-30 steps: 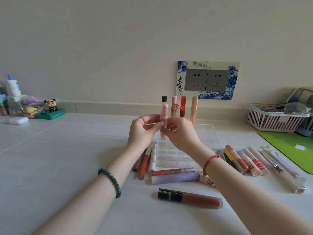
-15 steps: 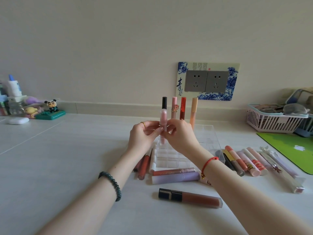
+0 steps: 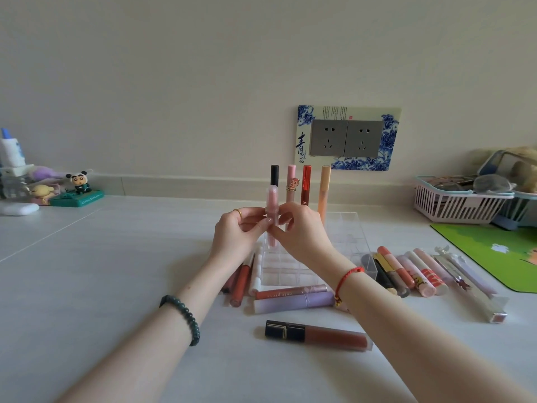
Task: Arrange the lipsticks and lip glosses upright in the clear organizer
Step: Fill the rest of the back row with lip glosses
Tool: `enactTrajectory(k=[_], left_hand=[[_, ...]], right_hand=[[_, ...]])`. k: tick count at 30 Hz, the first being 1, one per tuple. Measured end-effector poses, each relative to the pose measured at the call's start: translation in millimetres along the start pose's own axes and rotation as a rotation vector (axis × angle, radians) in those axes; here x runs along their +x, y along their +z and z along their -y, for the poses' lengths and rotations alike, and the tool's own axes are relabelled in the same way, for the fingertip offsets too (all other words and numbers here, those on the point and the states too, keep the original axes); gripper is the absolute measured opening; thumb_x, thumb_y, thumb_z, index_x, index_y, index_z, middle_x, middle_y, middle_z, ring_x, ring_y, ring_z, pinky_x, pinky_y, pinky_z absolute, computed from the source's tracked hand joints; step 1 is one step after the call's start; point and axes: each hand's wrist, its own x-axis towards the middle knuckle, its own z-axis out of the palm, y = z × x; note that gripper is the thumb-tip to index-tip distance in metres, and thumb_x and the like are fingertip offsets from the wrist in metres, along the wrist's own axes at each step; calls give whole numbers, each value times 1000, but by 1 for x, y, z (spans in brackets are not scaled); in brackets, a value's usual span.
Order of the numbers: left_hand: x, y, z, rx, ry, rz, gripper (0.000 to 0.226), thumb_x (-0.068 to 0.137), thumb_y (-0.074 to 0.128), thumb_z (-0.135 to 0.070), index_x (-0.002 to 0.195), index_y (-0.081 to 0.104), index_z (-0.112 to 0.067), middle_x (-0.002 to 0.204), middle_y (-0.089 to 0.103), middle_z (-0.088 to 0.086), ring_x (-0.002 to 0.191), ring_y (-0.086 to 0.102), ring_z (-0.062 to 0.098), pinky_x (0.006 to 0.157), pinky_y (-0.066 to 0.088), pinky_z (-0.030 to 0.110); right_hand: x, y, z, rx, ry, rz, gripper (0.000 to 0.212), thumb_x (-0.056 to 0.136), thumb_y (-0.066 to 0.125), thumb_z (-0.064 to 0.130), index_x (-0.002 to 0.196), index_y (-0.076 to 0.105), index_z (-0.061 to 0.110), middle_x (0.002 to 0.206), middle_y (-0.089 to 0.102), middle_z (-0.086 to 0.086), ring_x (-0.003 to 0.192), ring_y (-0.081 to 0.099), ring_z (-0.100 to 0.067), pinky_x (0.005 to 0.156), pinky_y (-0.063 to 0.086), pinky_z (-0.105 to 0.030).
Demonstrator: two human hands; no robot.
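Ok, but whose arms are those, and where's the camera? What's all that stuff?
There is no machine here, just a person. The camera sits on their head and looks forward and down, so you see their own two arms reaching out. The left hand and right hand together pinch a pink lip gloss, held upright at the clear organizer, a see-through box with little slots. Four tubes already stand along its far side: a black-capped tube, a pink tube, a red tube and a peach tube. More lie on the table: a brown lip gloss nearest the person, a purple tube, and a row of tubes to the right. At the sides are a pale basket, a green mat and a panda figure.
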Motion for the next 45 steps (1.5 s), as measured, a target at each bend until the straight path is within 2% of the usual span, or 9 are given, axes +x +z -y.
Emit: enactTrajectory(k=[6,14,23,30,33,37,40,42,45], left_hand=[[-2,0,-2,22,-7,0,13,78,70,-14,82,66,-26,80,69,-3,79,66,13,77,48,17],[-7,-1,-5,51,-28,0,12,79,69,-14,91,67,-16,87,70,6,86,67,18,83,48,24],[-6,-1,-5,76,-33,-1,15,80,68,-14,95,69,-13,91,71,4,89,67,17,84,48,22],[-9,-4,-7,92,-24,-4,16,81,67,-16,96,68,-14,94,70,3,90,65,16,84,47,22],[-10,-7,-8,106,-9,-14,12,82,66,-19,93,69,-16,93,70,0,90,64,15,83,47,21],[-13,-10,-9,139,1,-6,10,82,66,-22,92,68,-20,93,69,-4,89,63,11,82,46,20],[-14,-11,-9,168,15,-11,7,82,65,-23,88,67,-22,90,68,-7,87,62,10,80,45,19],[-13,-13,-10,204,36,-13,5,82,65,-22,87,67,-23,86,67,-11,84,62,8,77,44,15],[-13,-15,-11,267,69,1,7,82,65,-20,88,68,-21,83,66,-12,80,60,2,67,43,3]], right_hand=[[-2,-2,1,-2,30,25,22,79,63,26,97,67,12,88,65,-4,74,50,-11,66,37,-19],[-4,-4,3,-9,30,32,23,79,64,25,100,68,15,86,63,0,73,48,-8,66,35,-18],[-2,-6,-1,-30,27,11,25,80,64,29,100,69,14,89,68,-4,74,51,-10,65,35,-18],[-2,-15,0,-29,36,-4,38,78,67,30,108,63,8,94,66,-6,77,53,-10,69,42,-17],[-5,-29,2,-14,23,2,36,77,68,25,107,63,6,94,67,-6,76,55,-10,75,47,-18],[-13,-60,-1,-13,-16,15,33,77,68,21,107,64,9,87,66,0,63,50,5,62,40,-6],[-22,-94,-9,-46,-19,11,29,77,67,21,104,65,12,78,60,9,62,51,6,57,44,-3],[-28,-118,-21,-88,6,-27,25,76,68,20,100,67,14,73,59,12,62,53,2,57,45,-6],[-39,-150,-45,-163,72,-84,23,75,70,19,97,69,13,75,63,6,64,56,-5,65,46,-15]])
